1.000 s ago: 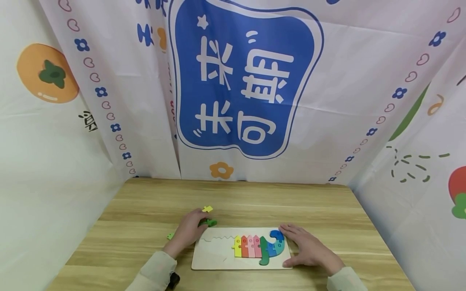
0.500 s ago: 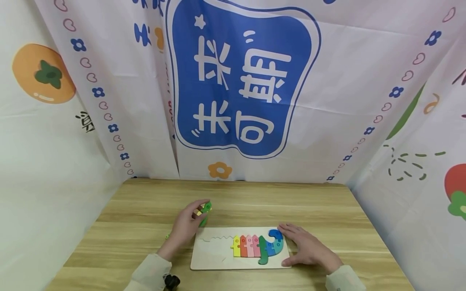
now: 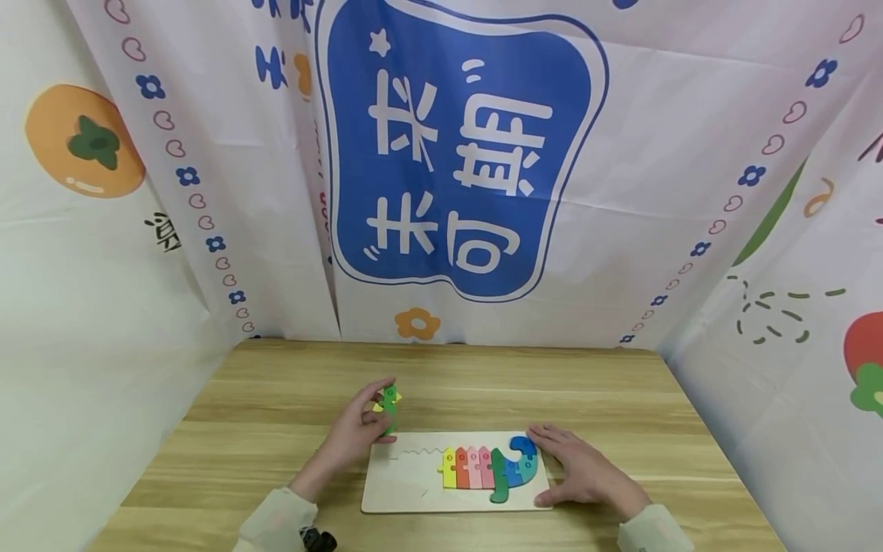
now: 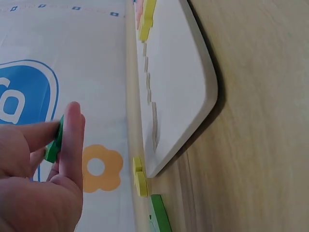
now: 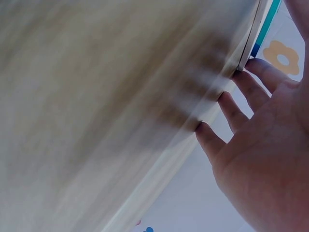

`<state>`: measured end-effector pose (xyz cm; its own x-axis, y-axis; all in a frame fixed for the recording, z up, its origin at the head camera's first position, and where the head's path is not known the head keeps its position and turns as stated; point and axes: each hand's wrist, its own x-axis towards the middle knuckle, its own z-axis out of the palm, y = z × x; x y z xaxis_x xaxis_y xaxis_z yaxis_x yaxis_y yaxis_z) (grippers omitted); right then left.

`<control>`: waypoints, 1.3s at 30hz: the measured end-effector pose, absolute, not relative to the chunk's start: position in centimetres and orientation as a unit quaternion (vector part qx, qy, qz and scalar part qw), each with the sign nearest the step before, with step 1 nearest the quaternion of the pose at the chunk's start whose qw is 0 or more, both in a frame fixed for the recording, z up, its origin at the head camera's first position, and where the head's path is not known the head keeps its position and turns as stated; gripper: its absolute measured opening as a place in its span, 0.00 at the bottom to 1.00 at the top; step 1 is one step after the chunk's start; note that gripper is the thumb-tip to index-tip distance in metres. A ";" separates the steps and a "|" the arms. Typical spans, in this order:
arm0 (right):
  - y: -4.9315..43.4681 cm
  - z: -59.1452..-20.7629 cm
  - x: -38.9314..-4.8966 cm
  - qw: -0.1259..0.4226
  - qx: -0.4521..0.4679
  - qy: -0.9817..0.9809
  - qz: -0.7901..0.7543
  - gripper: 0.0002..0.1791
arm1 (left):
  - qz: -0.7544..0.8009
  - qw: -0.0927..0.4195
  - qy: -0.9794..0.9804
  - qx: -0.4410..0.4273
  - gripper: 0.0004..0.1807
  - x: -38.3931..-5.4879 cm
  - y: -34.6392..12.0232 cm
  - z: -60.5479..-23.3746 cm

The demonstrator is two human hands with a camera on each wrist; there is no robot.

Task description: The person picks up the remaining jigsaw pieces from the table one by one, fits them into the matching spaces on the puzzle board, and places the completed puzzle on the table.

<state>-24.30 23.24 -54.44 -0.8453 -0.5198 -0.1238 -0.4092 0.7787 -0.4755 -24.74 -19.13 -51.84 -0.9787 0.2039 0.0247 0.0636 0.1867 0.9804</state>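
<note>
My left hand [image 3: 352,431] pinches a green puzzle piece [image 3: 390,406] between thumb and fingers, above the table beyond the board's left end. In the left wrist view the same piece shows edge-on between the fingertips. A pale wooden puzzle board [image 3: 403,491] lies flat, its right part filled with coloured pieces: yellow [image 3: 449,469], orange, pink, green and blue. A wavy groove line runs along the left part. My right hand [image 3: 586,471] rests at the board's right edge, fingers spread and fairly straight, thumb near the lower corner.
A loose yellow piece [image 4: 140,178] and another green piece [image 4: 159,215] lie on the table by the board's left end. The wooden table [image 3: 607,399] is bounded by white printed cloth [image 3: 662,253] at the back and sides.
My left hand has picked up the green puzzle piece from the table and turned it more upright. The right hand and the board stay almost where they were.
</note>
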 end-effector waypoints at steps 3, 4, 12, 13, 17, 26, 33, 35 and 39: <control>23.2 -54.4 -24.3 0.127 -0.247 0.934 -0.222 0.61 | 0.627 0.055 0.771 0.094 0.40 -24.6 -19.1 -51.9; 23.2 -54.4 -24.3 0.128 -0.247 0.935 -0.222 0.61 | 0.624 0.050 0.774 0.094 0.40 -24.6 -19.1 -51.9; 23.1 -54.3 -24.2 0.128 -0.244 0.935 -0.224 0.61 | 0.603 0.009 0.791 0.100 0.38 -24.4 -19.1 -51.9; 23.2 -54.3 -24.2 0.127 -0.245 0.935 -0.223 0.61 | 0.604 0.007 0.791 0.102 0.38 -24.3 -19.1 -51.9; 23.2 -54.4 -24.3 0.126 -0.247 0.935 -0.222 0.61 | 0.608 0.001 0.785 0.118 0.38 -24.2 -19.0 -52.0; 23.2 -54.3 -24.3 0.134 -0.240 0.935 -0.223 0.61 | 0.601 0.018 0.785 0.151 0.39 -24.1 -18.6 -52.1; 23.2 -54.3 -24.3 0.130 -0.246 0.934 -0.223 0.61 | 0.579 0.058 0.801 0.144 0.40 -23.8 -17.6 -52.6; 23.3 -54.3 -24.3 0.129 -0.248 0.934 -0.222 0.61 | 0.574 0.068 0.802 0.149 0.40 -23.6 -17.3 -52.8; 23.3 -54.5 -24.4 0.124 -0.252 0.934 -0.219 0.61 | 0.556 0.076 0.808 0.180 0.40 -23.5 -16.7 -53.3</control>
